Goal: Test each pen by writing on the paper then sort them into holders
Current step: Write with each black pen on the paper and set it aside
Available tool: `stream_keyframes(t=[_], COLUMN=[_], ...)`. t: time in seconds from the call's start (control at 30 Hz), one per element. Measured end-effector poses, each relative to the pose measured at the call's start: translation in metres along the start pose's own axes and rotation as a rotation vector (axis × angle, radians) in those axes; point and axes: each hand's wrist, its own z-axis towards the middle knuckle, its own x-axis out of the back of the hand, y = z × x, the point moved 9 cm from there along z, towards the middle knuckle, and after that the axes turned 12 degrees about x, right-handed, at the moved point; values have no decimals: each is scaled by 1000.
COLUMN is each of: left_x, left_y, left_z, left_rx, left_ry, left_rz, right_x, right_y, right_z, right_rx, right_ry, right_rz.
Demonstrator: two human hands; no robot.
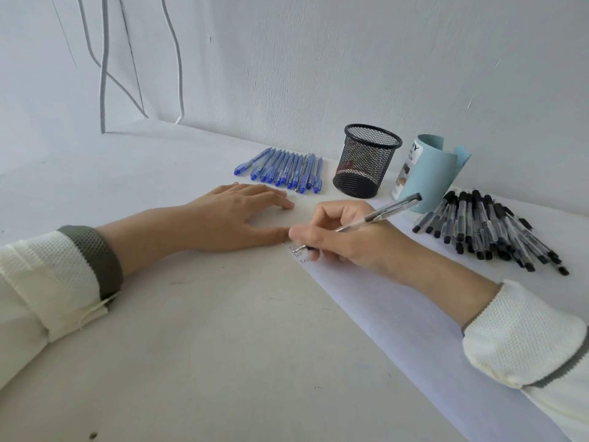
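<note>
My right hand (344,237) grips a clear black-ink pen (379,213), its tip down on the white paper (398,317) beside a few short lines of handwriting. My left hand (236,215) lies flat, fingers straight, pressing the paper's top left corner. Behind the hands, several blue pens (285,169) lie in a row. A black mesh holder (366,161) stands right of them, and a light blue holder (428,173) stands further right. A heap of several black pens (487,229) lies at the right.
The white table (191,346) meets a white wall at the back. Grey and white cables (103,74) hang down the wall at the far left. Bare tabletop stretches left and toward me.
</note>
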Motion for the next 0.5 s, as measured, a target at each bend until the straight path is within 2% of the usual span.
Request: stream_keyframes(t=[0.2, 0.5], left_x=[0, -2], left_y=[0, -1], left_z=[0, 1], left_rx=[10, -3], left_ry=[-13, -4], left_rz=[7, 16], right_x=[6, 2], right_y=[8, 8], right_z=[2, -1], right_rx=[26, 9], right_ry=[193, 164], right_rz=[-80, -69])
